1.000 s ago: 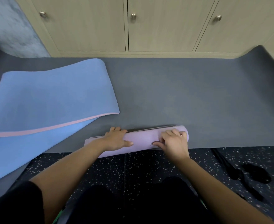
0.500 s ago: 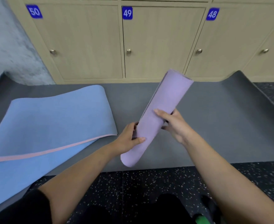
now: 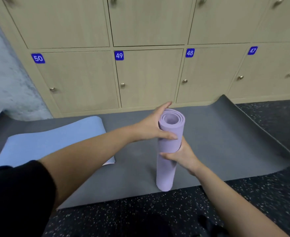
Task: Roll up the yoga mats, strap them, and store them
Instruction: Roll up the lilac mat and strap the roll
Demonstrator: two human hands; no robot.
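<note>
Change since earlier: purple mat roll (image 3: pixel 166 168) was tilted in mid-air half a second ago; it now stands upright on end.
Location of roll: lower end rests on the grey mat (image 3: pixel 226 142), close to its near edge; the blue mat (image 3: pixel 55 142) lies unrolled well to the left.
Left hand (image 3: pixel 151 127): wrapped round the top of the roll, thumb across the front, fingers reaching behind the rim.
Right hand (image 3: pixel 181 154): closed round the roll's middle, directly under the left, thumb across the front.
Condition of roll: spiral layers visible at the top end, fairly even; no strap seen on it.
Handling, judged: light foam, soft and compressible, with a matte surface that should not slip. Springy, so the outer flap is likely to unwind if the hold is relaxed.
Where to hold, judged: round the body with one hand pressing over the free edge; end-on tapping against the grey mat would square the layers.
Task stage, judged: rolling finished for this mat; strapping and storing outstanding.
Surroundings: numbered lockers (image 3: pixel 149 79) behind, doors closed; speckled floor (image 3: pixel 140 216) in front.
</note>
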